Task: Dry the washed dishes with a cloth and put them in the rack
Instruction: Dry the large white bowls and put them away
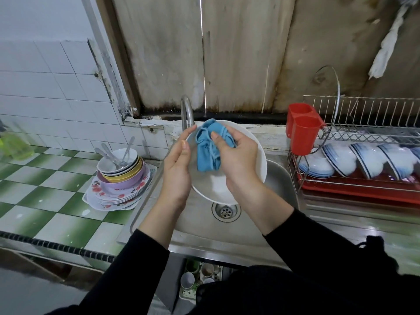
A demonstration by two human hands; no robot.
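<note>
A white plate [256, 153] is held tilted above the steel sink [200, 226]. My left hand [178, 169] grips its left rim. My right hand [236, 155] presses a crumpled blue cloth [205, 146] against the plate's face. At the right stands a wire dish rack [363, 133] with several blue-striped white bowls [368, 160] leaning in its lower tier over a red tray [354, 189]. A stack of floral plates, coloured bowls and spoons [120, 176] sits on the counter left of the sink.
A curved tap [186, 110] rises behind the plate. A red cutlery holder [302, 128] hangs on the rack's left end. The green-and-white tiled counter [45, 196] extends left, with a greenish bottle [13, 144] at its far edge. Cups [200, 276] sit below the sink.
</note>
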